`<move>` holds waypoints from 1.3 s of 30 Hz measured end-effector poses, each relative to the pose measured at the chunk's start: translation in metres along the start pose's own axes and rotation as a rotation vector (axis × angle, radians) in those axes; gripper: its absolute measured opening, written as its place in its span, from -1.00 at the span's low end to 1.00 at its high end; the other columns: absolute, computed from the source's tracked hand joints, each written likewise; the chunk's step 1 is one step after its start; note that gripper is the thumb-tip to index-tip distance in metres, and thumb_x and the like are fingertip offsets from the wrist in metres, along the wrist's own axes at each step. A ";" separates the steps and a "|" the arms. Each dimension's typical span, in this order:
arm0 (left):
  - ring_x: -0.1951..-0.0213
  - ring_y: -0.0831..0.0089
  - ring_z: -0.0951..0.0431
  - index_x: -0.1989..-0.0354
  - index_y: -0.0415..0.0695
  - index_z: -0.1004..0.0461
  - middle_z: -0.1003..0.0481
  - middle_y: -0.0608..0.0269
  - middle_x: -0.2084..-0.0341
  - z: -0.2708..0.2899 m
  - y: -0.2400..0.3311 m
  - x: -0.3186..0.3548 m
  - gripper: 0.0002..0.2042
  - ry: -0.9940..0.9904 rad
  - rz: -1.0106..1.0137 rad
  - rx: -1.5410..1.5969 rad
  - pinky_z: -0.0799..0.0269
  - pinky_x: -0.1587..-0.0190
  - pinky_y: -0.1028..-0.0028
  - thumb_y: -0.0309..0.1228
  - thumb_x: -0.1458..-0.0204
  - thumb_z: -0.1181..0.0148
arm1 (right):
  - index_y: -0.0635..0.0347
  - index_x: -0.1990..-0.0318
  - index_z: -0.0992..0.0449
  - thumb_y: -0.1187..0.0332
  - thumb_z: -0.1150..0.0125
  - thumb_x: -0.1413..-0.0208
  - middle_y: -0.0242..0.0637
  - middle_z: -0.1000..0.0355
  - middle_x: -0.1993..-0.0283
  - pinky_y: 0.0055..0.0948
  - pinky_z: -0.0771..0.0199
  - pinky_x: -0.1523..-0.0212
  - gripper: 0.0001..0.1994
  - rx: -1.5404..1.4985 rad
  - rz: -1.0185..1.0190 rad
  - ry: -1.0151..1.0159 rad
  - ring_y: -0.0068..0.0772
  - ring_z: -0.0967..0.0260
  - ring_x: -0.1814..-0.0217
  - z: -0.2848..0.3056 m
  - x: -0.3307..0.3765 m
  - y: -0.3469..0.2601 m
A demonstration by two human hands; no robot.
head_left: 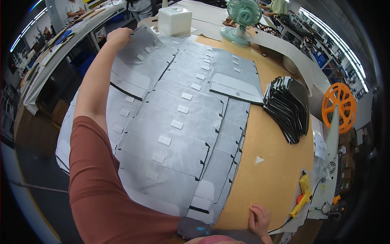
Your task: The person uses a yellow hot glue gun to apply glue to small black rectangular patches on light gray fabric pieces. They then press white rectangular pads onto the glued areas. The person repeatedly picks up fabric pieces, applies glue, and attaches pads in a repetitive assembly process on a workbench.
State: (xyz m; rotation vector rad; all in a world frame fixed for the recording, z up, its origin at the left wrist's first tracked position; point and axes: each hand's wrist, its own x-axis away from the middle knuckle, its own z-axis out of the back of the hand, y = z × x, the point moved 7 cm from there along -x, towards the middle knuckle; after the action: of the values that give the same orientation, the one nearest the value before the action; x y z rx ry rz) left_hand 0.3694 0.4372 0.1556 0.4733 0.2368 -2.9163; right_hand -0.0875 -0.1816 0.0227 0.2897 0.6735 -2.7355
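The person leans over the wooden surface (268, 162) with the left hand (119, 36) stretched to the far end of the overlapping grey fabric panels (170, 122). Its fingers are closed on the edge of the top grey sheet (140, 57), which lifts slightly off the row. The right hand (259, 219) rests near the front edge of the surface, fingers curled together, holding nothing that I can see.

The panels lie fanned like shingles, each bearing small white tabs (177, 124). To do this well, I judge the sheet should be set square to the one beneath, its tabs in line with the row. A stack of black pieces (288, 107) sits to the right, a green fan (243, 20) beyond.
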 end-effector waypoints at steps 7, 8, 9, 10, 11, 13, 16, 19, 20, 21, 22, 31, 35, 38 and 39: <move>-0.03 0.12 -0.56 -0.17 0.17 -0.42 -0.58 0.13 0.07 -0.018 -0.067 -0.027 -0.63 0.089 0.206 -0.080 -0.48 -0.01 0.12 -0.30 -0.16 -0.10 | 0.17 0.19 -0.51 0.55 -0.22 0.03 -0.16 -0.49 0.14 -0.22 -0.40 0.10 -0.79 0.064 0.008 -0.004 -0.07 -0.44 0.16 -0.003 0.001 0.002; -0.04 0.10 -0.56 -0.23 0.16 -0.36 -0.58 0.12 0.06 -0.016 -0.067 -0.024 -0.59 0.084 0.236 -0.079 -0.48 -0.02 0.11 -0.28 -0.18 -0.11 | 0.17 0.19 -0.51 0.56 -0.22 0.03 -0.15 -0.49 0.13 -0.22 -0.40 0.10 -0.79 0.076 0.016 -0.007 -0.07 -0.43 0.16 -0.004 0.002 0.002; -0.05 0.09 -0.55 -0.29 0.15 -0.29 -0.57 0.11 0.05 -0.017 -0.068 -0.021 -0.54 0.080 0.267 -0.079 -0.48 -0.03 0.10 -0.26 -0.19 -0.11 | 0.16 0.19 -0.50 0.56 -0.21 0.03 -0.16 -0.48 0.13 -0.22 -0.39 0.09 -0.79 0.093 0.018 -0.009 -0.07 -0.43 0.15 -0.005 0.004 0.002; -0.05 0.08 -0.55 -0.32 0.14 -0.22 -0.57 0.09 0.05 -0.024 -0.073 -0.019 -0.50 0.118 0.297 -0.037 -0.47 -0.04 0.09 -0.24 -0.20 -0.12 | 0.16 0.18 -0.50 0.56 -0.21 0.03 -0.17 -0.48 0.13 -0.22 -0.39 0.09 -0.78 0.109 0.025 -0.006 -0.08 -0.42 0.15 -0.006 0.005 0.003; -0.05 0.06 -0.55 -0.35 0.12 -0.15 -0.57 0.08 0.05 -0.041 -0.083 -0.017 -0.46 0.155 0.331 -0.001 -0.47 -0.04 0.08 -0.22 -0.20 -0.12 | 0.15 0.18 -0.49 0.56 -0.21 0.03 -0.17 -0.47 0.12 -0.22 -0.38 0.08 -0.78 0.120 0.037 -0.005 -0.08 -0.41 0.14 -0.007 0.005 0.004; -0.04 0.00 -0.55 -0.33 0.01 -0.14 -0.57 0.05 0.05 -0.065 -0.072 -0.005 -0.46 0.155 0.363 0.070 -0.48 -0.02 0.06 -0.20 -0.21 -0.12 | 0.14 0.18 -0.49 0.55 -0.21 0.03 -0.18 -0.47 0.12 -0.22 -0.37 0.07 -0.78 0.128 0.024 -0.007 -0.09 -0.40 0.13 -0.007 0.006 0.003; 0.06 -0.03 -0.60 -0.04 -0.11 -0.35 -0.59 -0.08 0.14 -0.076 -0.042 0.018 -0.65 0.046 0.346 0.093 -0.51 0.05 0.04 -0.14 -0.23 -0.07 | 0.14 0.19 -0.48 0.54 -0.20 0.03 -0.18 -0.46 0.12 -0.22 -0.35 0.08 -0.78 0.122 0.037 0.002 -0.10 -0.39 0.13 -0.008 0.003 0.003; 0.03 0.04 -0.59 -0.02 -0.17 -0.48 -0.59 -0.06 0.12 -0.083 0.008 0.033 -0.44 -0.089 0.307 0.178 -0.50 0.03 0.09 0.12 -0.23 0.10 | 0.14 0.19 -0.48 0.53 -0.20 0.03 -0.18 -0.46 0.13 -0.22 -0.33 0.09 -0.79 0.134 0.046 0.011 -0.10 -0.39 0.14 -0.007 0.006 0.003; 0.02 0.06 -0.59 -0.04 -0.17 -0.47 -0.58 -0.06 0.10 -0.082 0.030 0.042 -0.36 -0.134 0.293 0.175 -0.50 0.02 0.11 0.21 -0.18 0.09 | 0.14 0.19 -0.48 0.53 -0.20 0.03 -0.18 -0.46 0.13 -0.22 -0.32 0.10 -0.79 0.136 0.055 0.010 -0.10 -0.39 0.14 -0.008 0.007 0.005; 0.07 0.01 -0.60 -0.02 -0.23 -0.46 -0.59 -0.11 0.15 -0.077 0.054 0.054 -0.29 -0.151 0.229 0.153 -0.51 0.05 0.10 0.27 -0.14 0.09 | 0.14 0.19 -0.49 0.54 -0.19 0.03 -0.18 -0.46 0.13 -0.22 -0.32 0.10 -0.79 0.129 0.065 0.018 -0.10 -0.38 0.14 -0.008 0.008 0.006; 0.07 0.04 -0.61 -0.04 -0.23 -0.44 -0.60 -0.08 0.17 -0.077 0.068 0.063 -0.29 -0.226 0.214 0.124 -0.52 0.05 0.13 0.27 -0.14 0.08 | 0.15 0.18 -0.49 0.54 -0.19 0.03 -0.17 -0.46 0.13 -0.22 -0.32 0.11 -0.78 0.123 0.074 0.025 -0.09 -0.38 0.14 -0.009 0.010 0.007; 0.00 0.11 -0.58 -0.08 -0.19 -0.41 -0.55 -0.01 0.05 -0.095 0.064 0.075 -0.46 -0.213 0.275 0.060 -0.52 0.02 0.21 0.06 -0.21 0.01 | 0.17 0.19 -0.50 0.57 -0.21 0.03 -0.15 -0.46 0.13 -0.22 -0.33 0.08 -0.78 0.086 0.040 0.033 -0.07 -0.39 0.14 -0.005 0.004 0.002; 0.03 0.12 -0.61 0.02 -0.17 -0.51 -0.59 0.03 0.10 -0.093 0.066 0.066 -0.60 -0.241 0.270 0.066 -0.53 0.03 0.20 -0.10 -0.19 -0.03 | 0.17 0.19 -0.50 0.56 -0.22 0.03 -0.16 -0.46 0.13 -0.22 -0.34 0.09 -0.79 0.092 0.035 0.046 -0.06 -0.40 0.15 -0.004 0.005 -0.001; 0.06 0.11 -0.63 0.15 -0.16 -0.61 -0.61 0.01 0.12 -0.101 0.068 0.053 -0.73 -0.237 0.224 -0.012 -0.54 0.05 0.20 -0.30 -0.12 -0.08 | 0.16 0.19 -0.50 0.54 -0.24 0.03 -0.16 -0.46 0.14 -0.22 -0.36 0.12 -0.79 0.088 0.032 0.046 -0.06 -0.40 0.17 -0.009 0.012 0.011; 0.06 0.08 -0.63 0.15 -0.15 -0.63 -0.61 -0.02 0.13 -0.105 0.069 0.052 -0.74 -0.265 0.242 0.027 -0.54 0.06 0.19 -0.36 -0.07 -0.09 | 0.12 0.18 -0.51 0.51 -0.27 0.04 -0.22 -0.47 0.13 -0.21 -0.37 0.12 -0.77 0.099 0.015 0.038 -0.10 -0.41 0.16 -0.008 0.013 0.009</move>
State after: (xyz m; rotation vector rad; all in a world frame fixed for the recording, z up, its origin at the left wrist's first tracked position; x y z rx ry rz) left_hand 0.3656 0.3814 0.0317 0.1051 0.0955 -2.7076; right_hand -0.0954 -0.1880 0.0084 0.3681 0.5443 -2.7603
